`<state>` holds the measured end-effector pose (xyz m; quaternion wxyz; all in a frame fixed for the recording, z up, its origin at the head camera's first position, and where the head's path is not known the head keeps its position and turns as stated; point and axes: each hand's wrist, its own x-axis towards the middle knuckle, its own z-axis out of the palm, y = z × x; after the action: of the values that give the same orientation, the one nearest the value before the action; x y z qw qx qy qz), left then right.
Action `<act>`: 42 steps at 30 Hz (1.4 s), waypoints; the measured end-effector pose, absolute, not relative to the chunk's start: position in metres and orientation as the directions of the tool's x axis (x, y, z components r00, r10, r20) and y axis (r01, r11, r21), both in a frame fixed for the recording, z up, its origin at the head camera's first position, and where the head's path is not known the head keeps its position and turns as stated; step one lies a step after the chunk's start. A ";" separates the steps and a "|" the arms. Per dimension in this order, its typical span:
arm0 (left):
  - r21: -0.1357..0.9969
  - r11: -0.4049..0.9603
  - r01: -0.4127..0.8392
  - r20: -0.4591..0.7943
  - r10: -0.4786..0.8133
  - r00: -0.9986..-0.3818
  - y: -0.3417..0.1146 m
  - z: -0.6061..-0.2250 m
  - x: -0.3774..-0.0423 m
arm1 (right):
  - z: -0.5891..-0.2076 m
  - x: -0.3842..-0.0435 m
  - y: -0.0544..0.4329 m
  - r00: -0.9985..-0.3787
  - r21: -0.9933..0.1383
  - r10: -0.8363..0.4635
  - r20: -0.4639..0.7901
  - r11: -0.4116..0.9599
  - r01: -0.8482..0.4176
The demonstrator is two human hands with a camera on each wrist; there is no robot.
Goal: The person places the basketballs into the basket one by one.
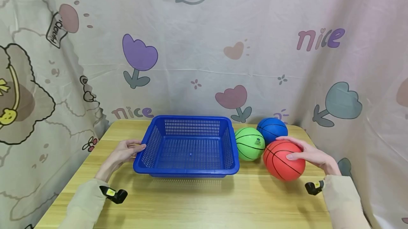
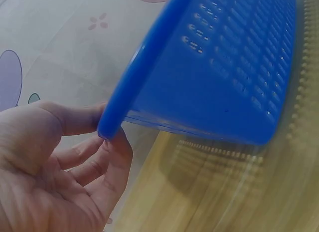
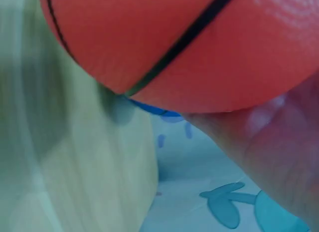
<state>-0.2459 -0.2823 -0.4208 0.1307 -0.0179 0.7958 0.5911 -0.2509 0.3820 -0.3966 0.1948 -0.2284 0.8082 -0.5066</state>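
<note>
A rectangular blue plastic basket (image 1: 186, 171) with slotted walls sits in the far half of the wooden bench (image 1: 191, 207), slightly left of its middle. Its long axis runs left to right, roughly parallel to the bench's far edge, and its mouth faces up; a shadow with a row of light dots falls on the wood below its near side. Whether its base touches the bench is hard to tell.

The left hand (image 1: 125, 150) pinches the rim at the basket's left short side, thumb on one face and index finger on the other; in the left wrist view the remaining fingers are loosely bent below the rim.

Toward the bench's right edge, the right hand (image 1: 313, 154) grips a red basketball (image 1: 282, 163) from its right and upper side, the thumb set apart from the fingers and curved over the ball. The ball is round, so it has no long axis; black seams cross its near face.

A green basketball (image 1: 248, 146) lies just beside the basket's right wall, left of the red one. A blue basketball (image 1: 272, 129) is behind both, near the bench's far right corner. Beyond the far edge hangs a printed cloth (image 1: 178, 62).
</note>
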 end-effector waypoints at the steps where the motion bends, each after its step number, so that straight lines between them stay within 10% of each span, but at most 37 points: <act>1: 0.937 0.297 -0.184 -0.230 0.128 -0.965 -0.282 -0.421 -0.246 | -0.394 -0.252 0.382 -0.818 -0.910 -0.571 -0.072 0.374 -0.181; 42: 0.927 0.315 -0.203 -0.256 0.137 -0.957 -0.285 -0.420 -0.247 | -0.320 -0.330 0.191 -0.845 -0.872 -0.530 0.063 0.383 -0.306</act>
<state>-0.2467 -0.2846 -0.4196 0.1452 -0.0207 0.7978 0.5848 -0.3302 0.1913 -0.3198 0.1137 -0.2537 0.8238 -0.4940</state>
